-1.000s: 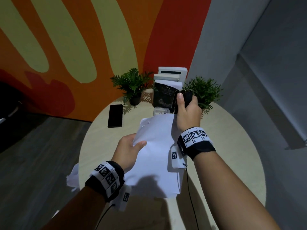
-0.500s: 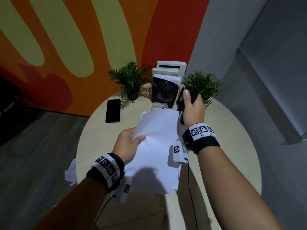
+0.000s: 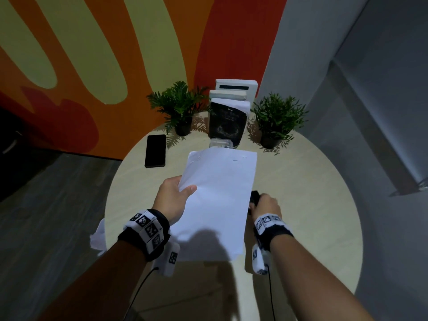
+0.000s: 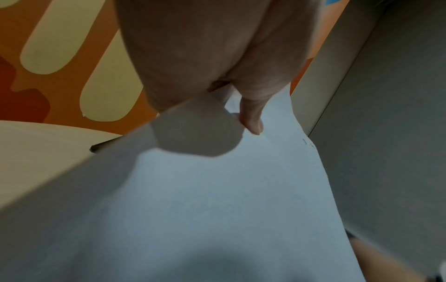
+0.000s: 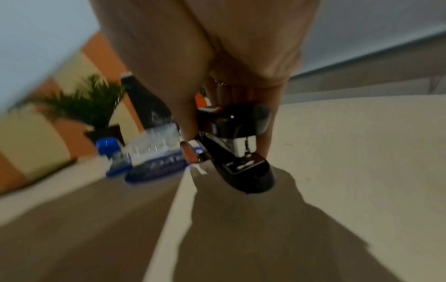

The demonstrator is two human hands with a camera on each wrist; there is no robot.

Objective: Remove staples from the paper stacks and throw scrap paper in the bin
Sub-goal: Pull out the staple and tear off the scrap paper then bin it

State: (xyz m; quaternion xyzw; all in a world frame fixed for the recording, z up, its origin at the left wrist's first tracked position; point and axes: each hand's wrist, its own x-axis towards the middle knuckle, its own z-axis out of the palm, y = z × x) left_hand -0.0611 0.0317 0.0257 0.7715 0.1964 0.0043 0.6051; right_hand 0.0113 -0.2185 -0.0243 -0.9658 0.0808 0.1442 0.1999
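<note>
Paper stack (image 3: 217, 200) in left hand (image 3: 172, 200)

The paper stack (image 3: 220, 195) is plain white, lifted above the counter (image 3: 301, 205) and tilted, pinched at its left edge by the left hand (image 3: 172, 201). A small staple mark shows near its far edge. The black stapler (image 5: 237, 147), with a metal front, sits gripped in the right hand (image 3: 266, 206) just right of the stack.

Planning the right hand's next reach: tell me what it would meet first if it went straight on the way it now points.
The right hand, gripping the black stapler, points across the round beige table toward its far side. First in line looks to be the right-hand potted green plant, though depth is unclear; the table between looks free.
</note>
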